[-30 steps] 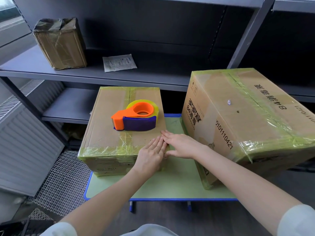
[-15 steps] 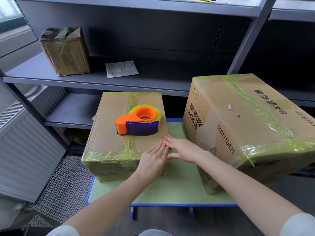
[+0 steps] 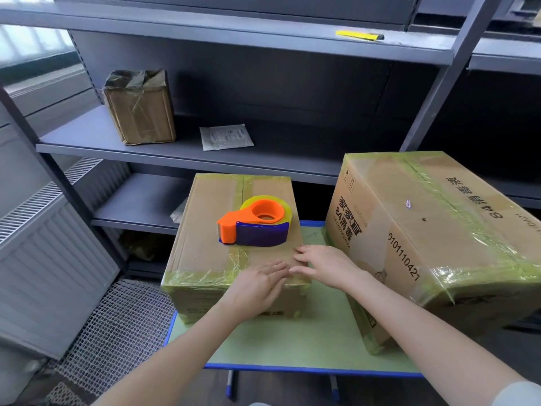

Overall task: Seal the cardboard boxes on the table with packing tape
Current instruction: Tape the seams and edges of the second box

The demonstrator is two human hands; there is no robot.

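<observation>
A small cardboard box [image 3: 205,247] wrapped in yellowish tape stands on the left of the green table [image 3: 292,347]. An orange and purple tape dispenser [image 3: 254,224] lies on its top. My left hand [image 3: 257,288] lies flat with straight fingers over the box's near right edge. My right hand [image 3: 325,265] presses flat on the box's near right corner, fingertips pointing left. A large taped cardboard box [image 3: 439,238] stands on the right of the table, close to my right forearm.
Grey metal shelving [image 3: 263,153] rises behind the table. On it sit a taped brown parcel [image 3: 140,109], a white paper packet [image 3: 225,137] and, one level up, a yellow utility knife [image 3: 360,35]. A radiator [image 3: 49,259] and wire mesh are at left.
The view has tilted upward, showing more of the shelves. Both hands stay flat on the small box's near right corner, having slid a little across its taped edge.
</observation>
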